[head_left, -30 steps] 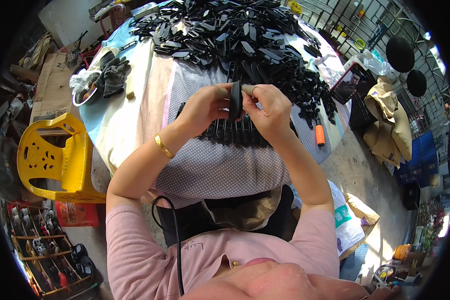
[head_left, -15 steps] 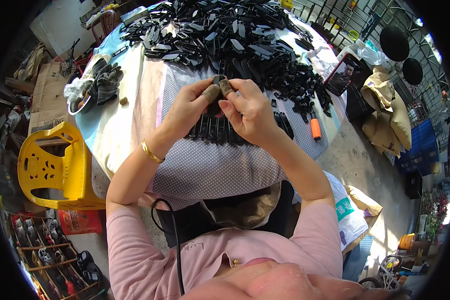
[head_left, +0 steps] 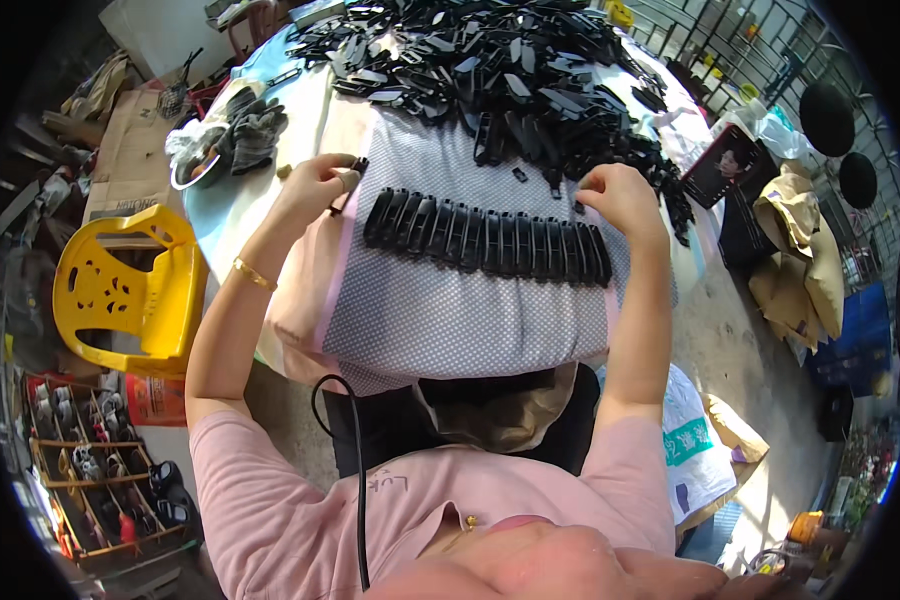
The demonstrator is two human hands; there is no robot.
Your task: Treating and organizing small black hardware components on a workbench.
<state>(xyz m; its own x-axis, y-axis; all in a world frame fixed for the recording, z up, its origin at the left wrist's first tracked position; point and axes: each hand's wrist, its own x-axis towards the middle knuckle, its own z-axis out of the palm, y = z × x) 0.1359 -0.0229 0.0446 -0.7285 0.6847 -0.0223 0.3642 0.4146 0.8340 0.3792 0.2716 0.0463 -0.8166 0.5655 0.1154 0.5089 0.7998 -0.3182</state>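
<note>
At the left of the patterned cloth, my left hand is closed on a long black plastic piece, mostly hidden by the fingers. A finger wrap shows on that hand. In front of me lies a neat row of several long black plastic pieces, side by side. Beyond the row's right end, my right hand pinches a small black plastic part low over the cloth. Close by, another small black part rests on the cloth.
A large heap of black pieces covers the far table, with smaller parts at its right edge. Grey gloves and a white bowl sit at left. A phone stands at right. A yellow chair is left of the table.
My hands were together over the row, working on a black piece. They have parted: the left went left with a long piece, the right went right to the small parts. The whole row is now visible.
</note>
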